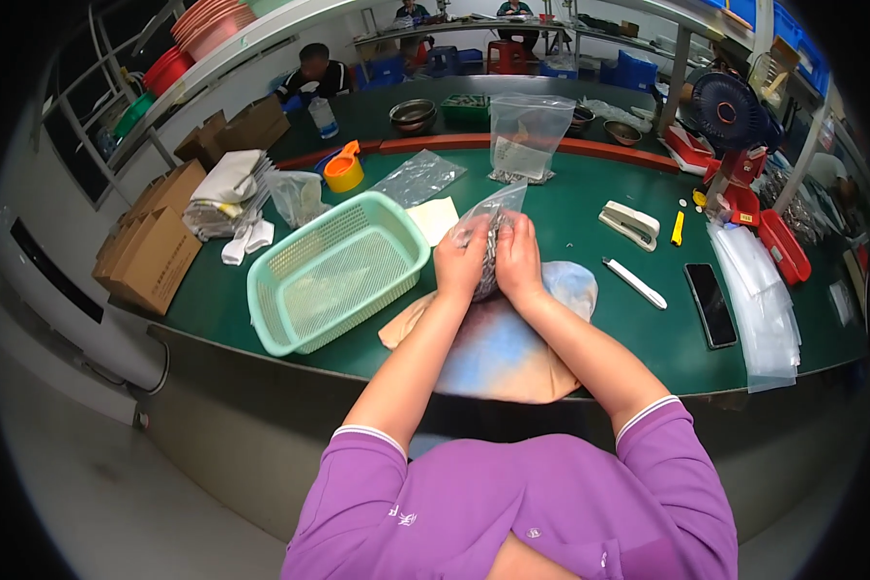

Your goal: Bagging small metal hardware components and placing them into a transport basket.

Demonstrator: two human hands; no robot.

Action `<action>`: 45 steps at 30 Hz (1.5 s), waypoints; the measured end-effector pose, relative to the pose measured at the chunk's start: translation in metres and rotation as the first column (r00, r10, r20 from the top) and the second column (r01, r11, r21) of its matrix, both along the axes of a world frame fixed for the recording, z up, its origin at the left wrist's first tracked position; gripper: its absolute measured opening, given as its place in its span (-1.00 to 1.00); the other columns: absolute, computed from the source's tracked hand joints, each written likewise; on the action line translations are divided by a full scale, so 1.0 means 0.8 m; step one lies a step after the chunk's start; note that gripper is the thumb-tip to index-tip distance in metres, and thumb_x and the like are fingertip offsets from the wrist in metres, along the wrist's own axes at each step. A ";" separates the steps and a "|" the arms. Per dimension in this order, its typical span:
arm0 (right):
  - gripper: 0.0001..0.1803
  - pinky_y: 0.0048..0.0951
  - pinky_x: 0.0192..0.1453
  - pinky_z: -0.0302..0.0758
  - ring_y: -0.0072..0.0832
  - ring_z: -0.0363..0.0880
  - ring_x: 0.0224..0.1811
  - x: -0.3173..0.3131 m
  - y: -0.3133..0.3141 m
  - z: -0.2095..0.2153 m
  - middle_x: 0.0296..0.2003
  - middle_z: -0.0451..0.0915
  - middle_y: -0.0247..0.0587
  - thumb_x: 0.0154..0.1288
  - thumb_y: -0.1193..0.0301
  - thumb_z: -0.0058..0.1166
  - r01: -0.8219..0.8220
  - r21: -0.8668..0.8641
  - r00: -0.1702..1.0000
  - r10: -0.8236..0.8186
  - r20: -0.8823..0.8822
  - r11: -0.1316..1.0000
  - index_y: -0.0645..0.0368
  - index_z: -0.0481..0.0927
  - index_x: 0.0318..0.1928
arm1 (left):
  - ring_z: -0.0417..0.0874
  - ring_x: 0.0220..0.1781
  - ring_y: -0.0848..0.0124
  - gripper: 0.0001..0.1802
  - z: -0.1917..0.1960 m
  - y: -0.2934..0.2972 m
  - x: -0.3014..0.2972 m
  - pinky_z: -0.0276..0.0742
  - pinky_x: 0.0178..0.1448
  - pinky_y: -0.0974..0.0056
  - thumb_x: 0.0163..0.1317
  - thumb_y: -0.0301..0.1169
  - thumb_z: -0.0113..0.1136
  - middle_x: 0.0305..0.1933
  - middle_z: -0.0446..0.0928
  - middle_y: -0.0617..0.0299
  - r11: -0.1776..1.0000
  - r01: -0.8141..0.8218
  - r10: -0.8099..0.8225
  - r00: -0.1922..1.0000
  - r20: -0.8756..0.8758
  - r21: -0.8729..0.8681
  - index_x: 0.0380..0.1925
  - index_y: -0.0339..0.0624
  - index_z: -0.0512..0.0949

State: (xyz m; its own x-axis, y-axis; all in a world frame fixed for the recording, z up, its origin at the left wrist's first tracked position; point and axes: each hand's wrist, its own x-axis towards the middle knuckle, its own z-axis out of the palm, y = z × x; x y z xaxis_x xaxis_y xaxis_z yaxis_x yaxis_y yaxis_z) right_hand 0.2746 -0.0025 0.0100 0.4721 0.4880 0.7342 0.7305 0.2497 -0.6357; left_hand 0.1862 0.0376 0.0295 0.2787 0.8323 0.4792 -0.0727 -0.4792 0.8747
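Observation:
Between my two hands stands a clear plastic bag (503,200), its lower part filled with small dark grey pieces too small to name. My left hand (460,259) grips the bag's left side. My right hand (519,256) presses round the opposite side, fingers together. The bag's base is partly hidden by my hands. Beneath my wrists a blue and tan cloth pad (512,353) lies along the table's near edge. Left of my hands is a pale green plastic basket (285,333) with nothing in it. A yellowish paper (433,218) lies by the basket's rim.
A second clear bag (527,126) of small pieces stands beyond my hands. Rightward lie a stapler (630,224), a white cutter (635,283), a phone (710,305) and flat plastic bags (759,304). An orange tape dispenser (343,169), folded cloths (230,193) and cardboard boxes (155,237) sit leftward.

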 end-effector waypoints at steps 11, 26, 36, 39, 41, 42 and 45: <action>0.15 -0.23 0.29 0.04 -0.02 0.02 0.24 -0.006 -0.058 0.025 0.17 0.00 0.25 -0.22 0.11 0.28 -0.123 -0.409 0.992 0.127 -0.016 0.904 0.33 -0.18 0.24 | 0.09 0.27 0.07 -0.16 0.041 -0.056 -0.176 0.03 0.29 0.07 -0.20 -0.36 0.33 0.21 0.16 0.06 0.730 -0.033 0.504 0.700 -0.505 0.682 0.15 -0.14 0.14; 0.13 -0.26 0.26 0.11 -0.08 0.11 0.20 -0.001 -0.058 0.020 0.13 0.12 0.13 -0.33 0.26 0.34 -0.112 -0.446 0.994 0.092 -0.066 0.888 0.25 -0.11 0.23 | 0.54 -0.30 0.11 -0.79 0.138 0.075 -0.407 0.45 -0.23 0.16 -0.05 -0.46 0.12 -0.35 0.54 0.12 0.537 -0.487 0.843 0.334 -0.421 0.689 -0.33 -0.08 0.56; 0.16 -0.25 0.26 0.11 -0.03 0.11 0.19 -0.003 -0.065 0.026 0.12 0.10 0.18 -0.34 0.32 0.34 -0.141 -0.450 0.990 0.124 -0.067 0.882 0.28 -0.16 0.24 | 0.25 0.14 0.00 -0.36 0.034 0.139 -0.370 0.16 0.18 0.07 -0.15 -0.45 0.23 0.02 0.33 -0.06 0.398 -0.336 0.913 0.054 -0.405 0.854 0.04 -0.16 0.29; 0.17 -0.24 0.27 0.09 0.00 0.07 0.20 0.003 -0.075 0.028 0.12 0.07 0.22 -0.33 0.33 0.34 -0.206 -0.480 0.979 0.183 -0.094 0.853 0.31 -0.20 0.24 | 0.27 0.15 0.10 -0.41 0.058 0.105 -0.261 0.16 0.22 0.15 -0.12 -0.42 0.24 0.05 0.32 0.00 0.865 -0.179 0.426 0.756 -0.497 0.469 -0.01 -0.22 0.32; 0.20 -0.23 0.26 0.11 0.02 0.07 0.21 -0.003 -0.079 0.038 0.14 0.04 0.23 -0.33 0.32 0.35 -0.204 -0.522 0.979 0.175 -0.105 0.828 0.30 -0.24 0.25 | 0.25 0.19 0.14 -0.36 0.049 0.078 -0.187 0.15 0.24 0.18 -0.10 -0.35 0.25 0.12 0.27 0.00 0.943 0.222 -0.013 0.771 -0.637 0.249 0.04 -0.22 0.29; 0.22 -0.22 0.25 0.11 0.03 0.06 0.21 -0.008 -0.080 0.042 0.14 0.03 0.23 -0.33 0.31 0.35 -0.215 -0.528 0.977 0.179 -0.118 0.822 0.30 -0.26 0.25 | 0.15 0.26 0.13 -0.21 0.036 0.069 -0.157 0.07 0.29 0.18 -0.12 -0.33 0.28 0.21 0.16 -0.03 0.925 0.373 -0.242 0.730 -0.639 0.076 0.15 -0.18 0.16; 0.26 -0.20 0.26 0.10 0.05 0.05 0.21 -0.019 -0.081 0.051 0.15 0.00 0.24 -0.36 0.29 0.36 -0.173 -0.583 0.985 0.144 -0.096 0.794 0.30 -0.29 0.25 | -0.09 0.35 0.18 0.20 0.014 0.041 -0.078 -0.16 0.36 0.19 -0.32 -0.20 0.43 0.29 -0.07 -0.06 0.659 0.690 -0.751 0.584 -0.308 -0.300 0.24 -0.29 -0.16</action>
State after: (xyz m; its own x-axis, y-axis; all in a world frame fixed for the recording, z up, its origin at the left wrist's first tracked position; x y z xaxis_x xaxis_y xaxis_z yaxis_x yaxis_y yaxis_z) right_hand 0.2596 -0.0672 0.0506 0.3746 0.8891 0.2630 0.6815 -0.0717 -0.7283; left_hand 0.1239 0.0704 0.0411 0.9420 0.3211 0.0975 0.0014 -0.2943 0.9557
